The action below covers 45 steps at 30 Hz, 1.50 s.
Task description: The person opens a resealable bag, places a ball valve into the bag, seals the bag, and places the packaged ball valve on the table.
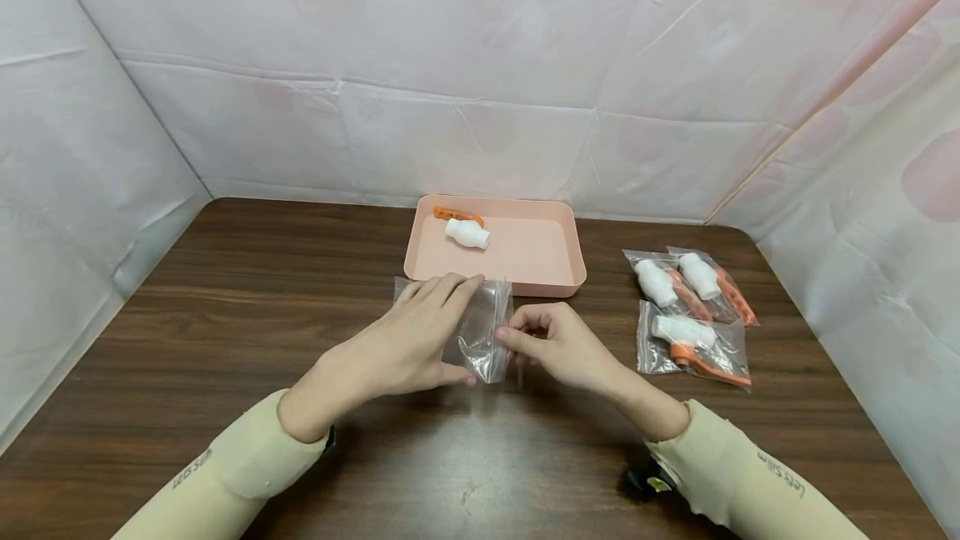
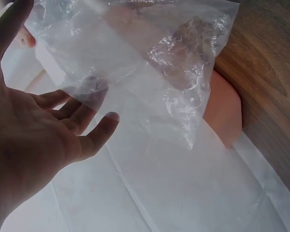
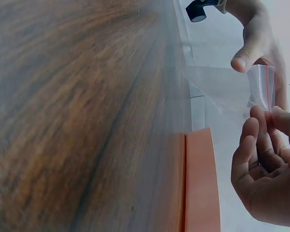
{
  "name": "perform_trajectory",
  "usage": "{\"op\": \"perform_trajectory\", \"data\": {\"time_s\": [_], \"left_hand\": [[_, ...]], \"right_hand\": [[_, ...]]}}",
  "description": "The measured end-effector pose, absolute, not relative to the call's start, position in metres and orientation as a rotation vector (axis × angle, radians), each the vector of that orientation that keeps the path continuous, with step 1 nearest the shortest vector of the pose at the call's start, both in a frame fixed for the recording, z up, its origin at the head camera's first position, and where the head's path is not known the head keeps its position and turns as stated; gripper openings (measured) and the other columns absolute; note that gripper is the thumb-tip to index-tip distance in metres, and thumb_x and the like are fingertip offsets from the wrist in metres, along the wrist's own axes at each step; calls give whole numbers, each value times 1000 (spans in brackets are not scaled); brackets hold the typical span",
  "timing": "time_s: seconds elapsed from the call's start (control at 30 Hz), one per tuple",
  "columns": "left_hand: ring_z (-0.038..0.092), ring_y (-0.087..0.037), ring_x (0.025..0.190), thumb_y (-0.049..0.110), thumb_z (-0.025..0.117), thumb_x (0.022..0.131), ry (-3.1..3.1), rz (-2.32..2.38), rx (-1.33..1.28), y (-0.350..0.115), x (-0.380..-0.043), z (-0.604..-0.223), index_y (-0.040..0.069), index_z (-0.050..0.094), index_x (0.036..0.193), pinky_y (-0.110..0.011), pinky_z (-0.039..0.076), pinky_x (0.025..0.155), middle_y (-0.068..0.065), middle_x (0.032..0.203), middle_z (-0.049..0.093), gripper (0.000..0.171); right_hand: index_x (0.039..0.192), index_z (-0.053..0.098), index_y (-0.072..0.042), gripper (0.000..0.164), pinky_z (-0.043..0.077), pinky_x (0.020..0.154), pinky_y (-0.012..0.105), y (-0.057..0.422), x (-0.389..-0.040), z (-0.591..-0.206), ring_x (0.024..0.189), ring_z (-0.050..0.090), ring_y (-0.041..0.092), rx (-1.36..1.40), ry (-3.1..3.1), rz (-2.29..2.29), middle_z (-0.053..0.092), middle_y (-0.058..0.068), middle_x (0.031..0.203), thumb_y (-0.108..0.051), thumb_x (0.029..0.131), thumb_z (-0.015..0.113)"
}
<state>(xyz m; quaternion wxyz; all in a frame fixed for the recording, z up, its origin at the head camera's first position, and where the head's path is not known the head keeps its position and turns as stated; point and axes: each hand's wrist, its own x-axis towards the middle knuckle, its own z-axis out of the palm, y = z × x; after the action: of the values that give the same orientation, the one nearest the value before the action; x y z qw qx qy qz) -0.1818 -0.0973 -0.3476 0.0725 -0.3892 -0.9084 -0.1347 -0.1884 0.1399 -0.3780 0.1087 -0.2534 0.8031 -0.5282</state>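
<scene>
A clear zip bag [image 1: 480,340] is held up over the table in front of the pink tray. My right hand [image 1: 558,344] pinches its side edge between thumb and forefinger; in the right wrist view the pinch sits at the red-lined zip strip [image 3: 267,87]. My left hand [image 1: 408,336] spreads across the bag's other side, fingers extended and thumb apart. In the left wrist view these fingers [image 2: 99,133] lie against and beside the film. No part shows inside the bag.
In the pink tray [image 1: 536,244] lie a white pipe fitting [image 1: 467,233] with a swollen middle and an orange handle [image 1: 453,215]. Three filled bags, each with a white fitting [image 1: 682,330] and an orange handle [image 1: 708,365], lie at right. Cloth walls surround the table [image 1: 315,257].
</scene>
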Motion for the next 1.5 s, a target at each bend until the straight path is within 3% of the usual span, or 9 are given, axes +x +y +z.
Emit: {"op": "perform_trajectory", "data": {"time_s": [0.23,0.43,0.57,0.8,0.93,1.1,1.23,1.37,1.5], "left_hand": [[44,-19,116,47,80,74,-2678,-527,-1194,-98,-185,-349,4,34,141,-40,35,101,-3,120,48,91],[46,-15,111,44,78,78,-2656,-620,-1219,-100,-187,-349,2,36,139,-37,39,98,-5,120,49,86],[45,-15,112,45,76,79,-2632,-640,-1243,-100,-188,-350,2,35,140,-37,38,98,-5,121,49,85],[45,-17,113,48,77,78,-2628,-561,-1229,-99,-185,-350,5,36,140,-40,38,96,-3,121,48,86],[44,-18,111,50,77,76,-2660,-477,-1202,-98,-183,-351,6,36,141,-41,38,95,-3,121,47,89],[44,-18,110,53,76,75,-2687,-393,-1183,-97,-182,-352,6,35,143,-41,38,95,-2,119,46,92],[43,-18,112,54,77,74,-2697,-362,-1169,-96,-181,-353,8,35,143,-42,37,97,-1,118,45,93],[43,-20,111,54,78,72,-2698,-340,-1158,-96,-180,-353,8,37,141,-42,36,95,-2,118,45,93],[43,-21,111,54,79,71,-2701,-318,-1147,-94,-179,-353,9,38,140,-43,35,95,-2,120,44,92]], "right_hand": [[82,66,-8,22,51,52,31,141,-189,-379,60,59,24,-699,2292,-1650,64,8,70,-23,97,59],[84,64,-2,33,51,52,35,140,-190,-378,58,57,36,-694,2219,-1742,63,14,69,-24,103,47],[84,64,-1,31,51,52,36,140,-191,-374,59,56,40,-681,2234,-1737,63,17,69,-17,103,46],[89,61,-4,8,49,55,32,140,-189,-370,63,57,25,-615,2550,-1610,61,12,74,-10,92,65],[85,58,-13,21,42,57,24,140,-187,-369,63,52,13,-636,2747,-1524,56,0,71,-15,81,78],[84,68,-23,14,37,51,23,142,-187,-368,56,46,11,-739,2763,-1491,52,-5,64,-21,78,81],[93,73,-15,18,45,55,23,140,-187,-366,61,54,12,-733,2686,-1529,60,-5,71,-13,78,81],[97,72,-2,20,53,63,28,135,-181,-352,71,64,19,-674,2573,-1590,69,5,82,-2,78,78],[101,71,3,21,55,72,31,133,-177,-343,82,68,23,-627,2470,-1633,71,11,90,0,80,75]]}}
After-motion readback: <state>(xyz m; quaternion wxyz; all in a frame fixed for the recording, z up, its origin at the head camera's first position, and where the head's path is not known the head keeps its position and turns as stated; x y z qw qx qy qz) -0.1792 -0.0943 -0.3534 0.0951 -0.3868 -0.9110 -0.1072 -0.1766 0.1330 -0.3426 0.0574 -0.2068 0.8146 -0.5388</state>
